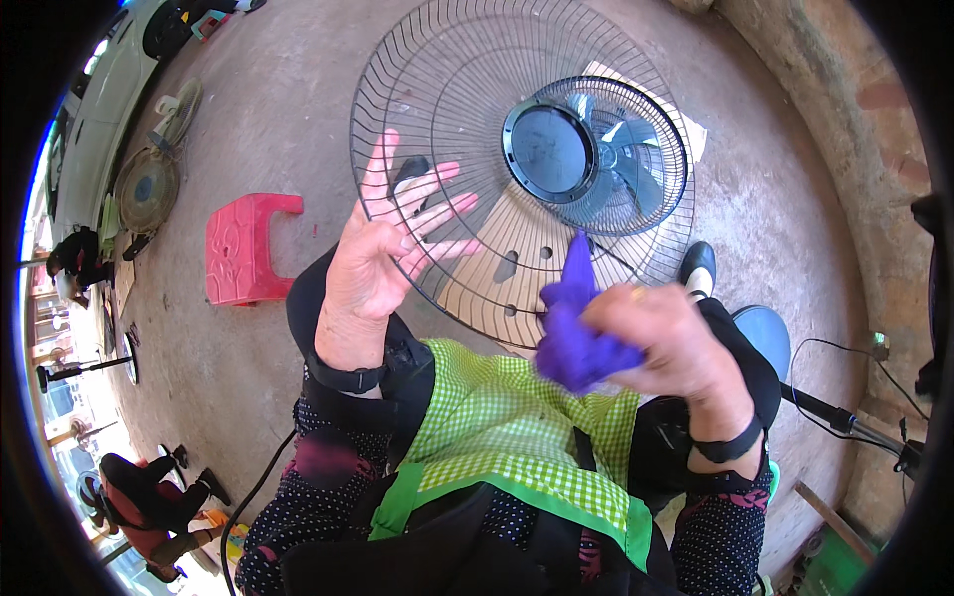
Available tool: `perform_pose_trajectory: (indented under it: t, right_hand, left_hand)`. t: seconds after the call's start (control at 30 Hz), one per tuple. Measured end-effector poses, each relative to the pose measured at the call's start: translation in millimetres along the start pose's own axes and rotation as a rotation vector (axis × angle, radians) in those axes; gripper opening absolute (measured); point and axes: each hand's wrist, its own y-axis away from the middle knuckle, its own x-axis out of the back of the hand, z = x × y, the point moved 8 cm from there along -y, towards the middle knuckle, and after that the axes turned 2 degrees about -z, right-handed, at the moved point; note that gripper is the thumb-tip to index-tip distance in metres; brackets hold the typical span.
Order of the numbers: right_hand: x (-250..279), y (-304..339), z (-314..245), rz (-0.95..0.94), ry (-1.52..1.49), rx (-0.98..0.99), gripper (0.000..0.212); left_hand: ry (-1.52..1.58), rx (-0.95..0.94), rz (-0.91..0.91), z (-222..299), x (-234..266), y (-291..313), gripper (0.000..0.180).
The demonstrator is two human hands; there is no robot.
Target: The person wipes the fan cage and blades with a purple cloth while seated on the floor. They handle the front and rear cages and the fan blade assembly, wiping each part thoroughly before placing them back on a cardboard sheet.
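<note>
My left hand [383, 238] holds a black wire fan grille [437, 89] at its near left rim, with the fingers spread behind the wires and the thumb on the near side. A round dark disc [550, 149] sits in the grille's middle. My right hand [666, 343] is closed around a bunched purple cloth [581, 338], whose tip points up toward the grille. Beyond the grille, partly seen through its wires, bluish fan blades [636, 179] lie in a second round guard on a pale wooden board [497, 288] with holes.
A red plastic stool [243, 248] stands to the left. Farther left are an old round fan [147, 189] and a pale car [109, 109]. Another person [149, 507] sits at lower left. A blue round seat [763, 338], a black pole and cables are on the right, by a rough wall [825, 79].
</note>
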Motion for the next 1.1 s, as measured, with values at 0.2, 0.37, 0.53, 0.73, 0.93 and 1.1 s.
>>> perform_pose_trajectory:
  t: [0.2, 0.37, 0.53, 0.73, 0.93, 1.1]
  right_hand:
    - [91.7, 37.7, 67.2, 0.971, -0.824, -0.361, 0.035]
    - [96.3, 36.8, 81.0, 1.063, -0.631, -0.317, 0.045]
    - [62.5, 7.1, 66.4, 0.672, 0.369, -0.348, 0.059]
    - [25.1, -12.6, 55.7, 0.564, 0.434, -0.356, 0.068]
    - [-13.2, -19.3, 36.4, 0.412, 0.554, -0.273, 0.067]
    - [-67.1, -24.4, 6.2, 0.085, 0.518, -0.182, 0.065]
  left_hand:
    - [0.002, -0.067, -0.101, 8.2, -19.1, 6.6, 0.119]
    - [-0.007, 0.001, -0.130, -13.5, -44.6, 8.7, 0.125]
    - [0.007, 0.068, -0.150, -38.5, -65.8, 17.5, 0.131]
    - [-0.043, 0.090, -0.116, -42.2, -68.2, 17.0, 0.132]
    - [-0.060, 0.089, -0.184, -39.0, -65.9, 16.5, 0.121]
    - [-0.049, 0.070, -0.181, -45.2, -52.9, 10.4, 0.117]
